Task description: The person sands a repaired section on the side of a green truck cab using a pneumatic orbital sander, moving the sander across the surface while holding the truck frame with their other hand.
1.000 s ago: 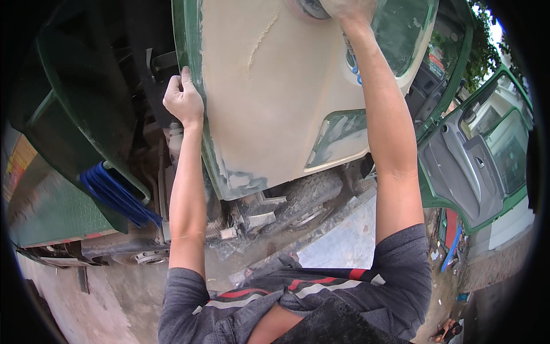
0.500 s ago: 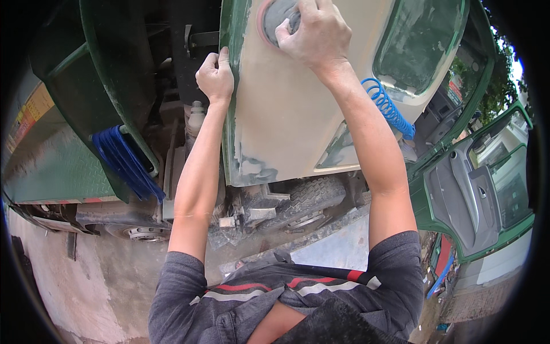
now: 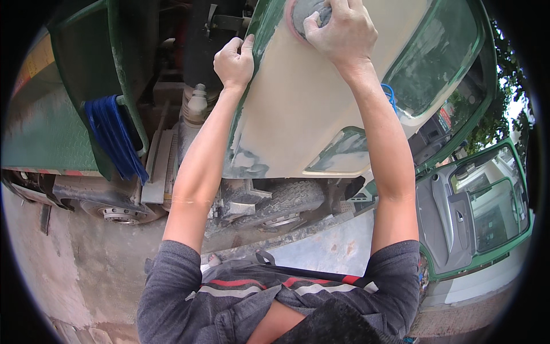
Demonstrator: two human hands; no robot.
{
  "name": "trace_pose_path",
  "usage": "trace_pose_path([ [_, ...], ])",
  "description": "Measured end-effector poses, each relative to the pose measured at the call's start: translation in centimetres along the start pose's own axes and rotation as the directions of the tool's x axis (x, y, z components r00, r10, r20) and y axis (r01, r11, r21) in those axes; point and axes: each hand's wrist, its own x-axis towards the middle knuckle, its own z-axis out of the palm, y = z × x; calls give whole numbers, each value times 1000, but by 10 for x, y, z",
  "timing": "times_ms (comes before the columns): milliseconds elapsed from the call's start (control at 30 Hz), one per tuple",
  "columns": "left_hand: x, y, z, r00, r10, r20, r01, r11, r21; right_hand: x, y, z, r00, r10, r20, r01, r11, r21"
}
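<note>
My left hand point(image 3: 234, 64) is closed on the left edge of a truck cab panel point(image 3: 281, 134), which is coated in cream filler with patchy green areas. My right hand point(image 3: 343, 35) grips a round grey sanding tool point(image 3: 306, 12) with a pinkish rim, lying against the upper part of the panel just right of my left hand. Its underside against the panel is hidden. A blue coiled hose point(image 3: 390, 98) shows behind my right forearm.
At left are dark green bodywork point(image 3: 51, 129), draped blue cloth point(image 3: 117, 137) and a wheel point(image 3: 120, 214). A tyre point(image 3: 289, 196) sits below the panel. An open green door with grey lining point(image 3: 452, 226) stands at right. Pale sheet point(image 3: 318, 243) lies on the ground.
Since a second ago my right hand has brought the sanding tool leftward, nearer the panel's left edge. My left hand still holds that edge. The view has shifted, moving both hands rightward since half a second ago.
</note>
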Motion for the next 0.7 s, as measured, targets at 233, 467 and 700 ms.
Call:
trace_pose_path([
  [233, -6, 8, 6, 999, 7, -41, -7, 1000, -12, 50, 53, -6, 925, 379, 30, -366, 908, -206],
  [467, 1, 1, 1, 1000, 24, -19, -24, 1000, 16, -4, 8, 3, 976, 4, 219, 31, 987, -159],
  [700, -8, 12, 4, 999, 35, -16, -35, 999, 7, 46, 53, -8, 937, 327, 121, -274, 905, -326],
])
